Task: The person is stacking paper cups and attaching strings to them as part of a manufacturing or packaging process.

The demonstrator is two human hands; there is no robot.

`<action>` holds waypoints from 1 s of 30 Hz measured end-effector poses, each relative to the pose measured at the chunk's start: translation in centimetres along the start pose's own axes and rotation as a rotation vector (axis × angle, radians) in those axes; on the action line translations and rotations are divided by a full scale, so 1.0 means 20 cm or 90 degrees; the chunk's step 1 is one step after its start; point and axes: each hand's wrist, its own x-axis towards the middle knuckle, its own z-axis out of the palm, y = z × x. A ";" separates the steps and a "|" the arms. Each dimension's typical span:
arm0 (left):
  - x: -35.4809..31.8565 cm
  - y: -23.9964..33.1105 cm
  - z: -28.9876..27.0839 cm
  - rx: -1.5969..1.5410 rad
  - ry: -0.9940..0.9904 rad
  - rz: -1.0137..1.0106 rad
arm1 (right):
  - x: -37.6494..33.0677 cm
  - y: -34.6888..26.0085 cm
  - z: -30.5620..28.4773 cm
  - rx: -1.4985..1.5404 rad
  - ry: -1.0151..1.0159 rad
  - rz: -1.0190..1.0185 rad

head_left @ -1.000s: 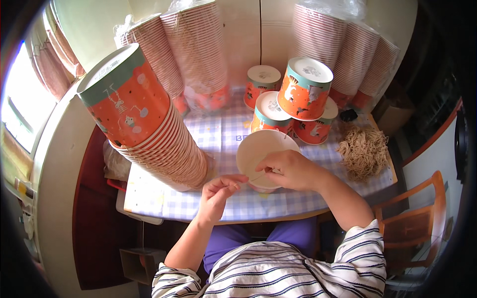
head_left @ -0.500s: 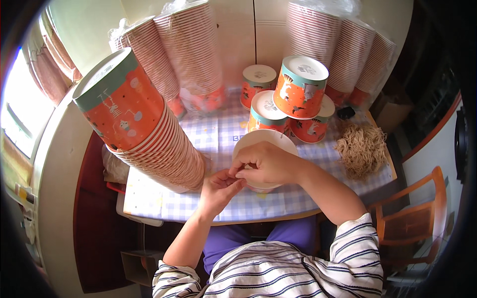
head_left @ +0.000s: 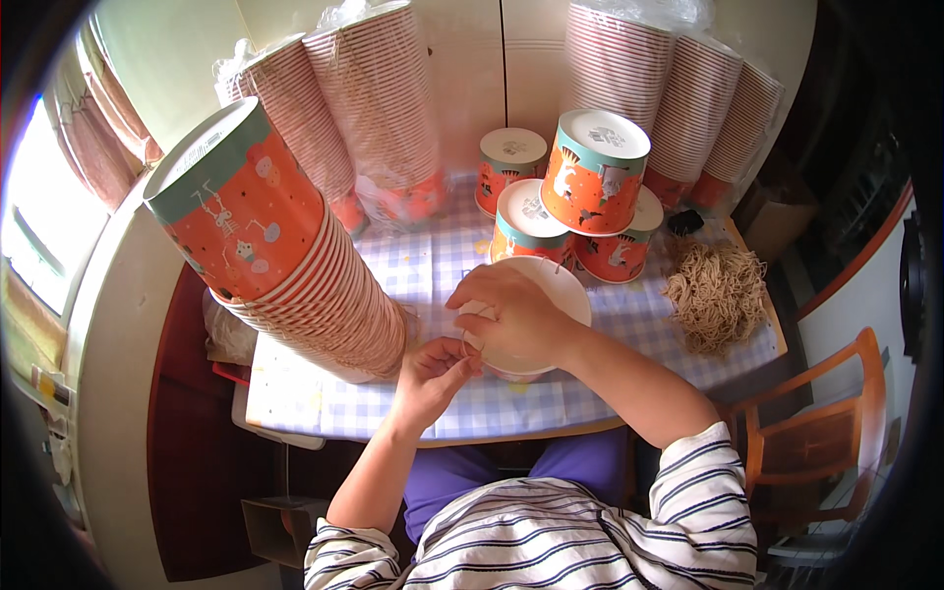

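Observation:
A white-bottomed paper cup (head_left: 560, 285) lies upside down on the checked tablecloth (head_left: 433, 265) in front of me. My right hand (head_left: 511, 315) rests over its near left side and grips it. My left hand (head_left: 433, 374) is just below and left of the cup, fingers pinched on a thin string that runs up to the cup's edge. A tall leaning stack of orange paper cups (head_left: 285, 265) lies on its side just left of my hands.
Several upturned orange cups (head_left: 590, 177) stand behind the held cup. Wrapped sleeves of stacked cups (head_left: 383, 108) lean on the wall. A pile of tan strings (head_left: 718, 295) lies at the right. A wooden chair (head_left: 816, 442) stands at the lower right.
My right hand slid over the cup and covers more of it. My left hand rose to the cup's edge and pinched the string.

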 end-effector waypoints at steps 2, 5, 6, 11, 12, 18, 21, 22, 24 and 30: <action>0.00 -0.01 -0.01 -0.010 0.001 -0.005 | -0.01 0.01 -0.05 -0.028 -0.016 -0.008; -0.01 -0.01 -0.02 -0.014 0.012 -0.009 | -0.06 -0.01 -0.13 -0.073 -0.040 -0.040; -0.01 -0.01 -0.02 -0.016 0.011 -0.011 | -0.09 -0.01 -0.15 -0.095 -0.043 -0.059; 0.00 -0.02 -0.01 -0.028 0.000 -0.003 | -0.16 0.00 -0.13 -0.075 -0.111 -0.056; 0.00 -0.02 -0.01 -0.024 -0.002 -0.004 | -0.16 0.01 -0.11 -0.061 -0.111 -0.073; 0.00 -0.02 -0.01 -0.032 -0.008 -0.001 | -0.16 0.04 -0.03 -0.141 -0.097 -0.148; -0.01 -0.02 -0.01 -0.022 0.004 0.003 | -0.17 0.03 -0.02 -0.155 -0.065 -0.153; -0.01 -0.01 -0.01 -0.008 0.011 0.008 | -0.18 0.01 -0.02 -0.155 -0.066 -0.152; -0.03 -0.01 0.00 0.101 0.049 0.045 | -0.21 -0.04 -0.03 -0.204 -0.052 -0.112; -0.13 0.03 0.10 0.435 0.179 0.169 | -0.35 -0.24 0.00 -0.274 -0.005 -0.002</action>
